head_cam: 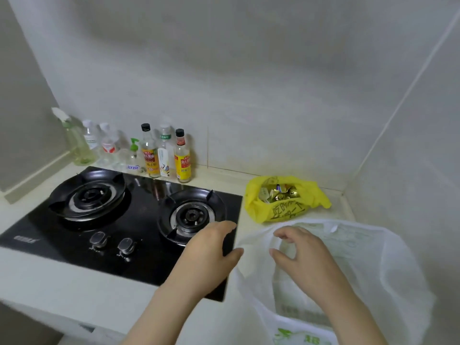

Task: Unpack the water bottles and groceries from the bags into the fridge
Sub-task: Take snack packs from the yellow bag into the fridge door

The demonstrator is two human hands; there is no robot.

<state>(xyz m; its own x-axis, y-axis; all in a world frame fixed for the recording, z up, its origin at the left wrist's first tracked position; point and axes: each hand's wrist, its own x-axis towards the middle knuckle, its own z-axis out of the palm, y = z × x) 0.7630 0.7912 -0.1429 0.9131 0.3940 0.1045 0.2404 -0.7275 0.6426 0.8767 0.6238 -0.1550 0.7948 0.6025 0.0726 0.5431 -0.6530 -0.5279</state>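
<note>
Head view: left hand (211, 247) relaxed beside white bag (373, 257); right hand (301, 255) at rim, grip unclear; yellow bag (256, 210) writing blurred.

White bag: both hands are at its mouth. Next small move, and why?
Likely pinch the rim of the white bag with the left hand and pull the mouth wider, so the right hand can reach in. Both hands sit at the opening with fingers loose, neither plainly gripping, and the contents show only dimly through the plastic.
</note>
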